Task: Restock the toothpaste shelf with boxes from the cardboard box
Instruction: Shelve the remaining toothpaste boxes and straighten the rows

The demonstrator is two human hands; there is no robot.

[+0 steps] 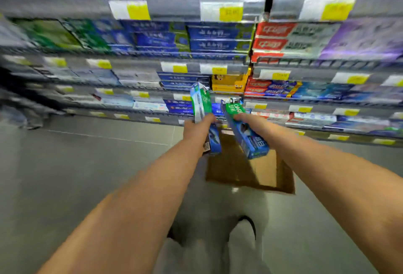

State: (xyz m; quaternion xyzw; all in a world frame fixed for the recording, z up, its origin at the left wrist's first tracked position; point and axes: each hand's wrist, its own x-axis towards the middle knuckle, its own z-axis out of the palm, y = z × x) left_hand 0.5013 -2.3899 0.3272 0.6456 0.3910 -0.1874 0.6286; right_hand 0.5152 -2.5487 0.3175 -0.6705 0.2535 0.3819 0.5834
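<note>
Head view, blurred: left hand (197, 126) grips one toothpaste box (201, 103), right hand (246, 118) another (244, 129); cardboard box (268, 171) below, seemingly open.

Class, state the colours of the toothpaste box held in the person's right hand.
Green and blue, with white lettering, on the toothpaste box in the right hand; head view.

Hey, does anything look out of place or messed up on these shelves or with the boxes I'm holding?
Nothing stands out. The left hand and right hand each hold a green-and-blue toothpaste box, tilted in the grip, above the open cardboard box on the floor. The shelves look stocked, though blur hides detail.
</note>
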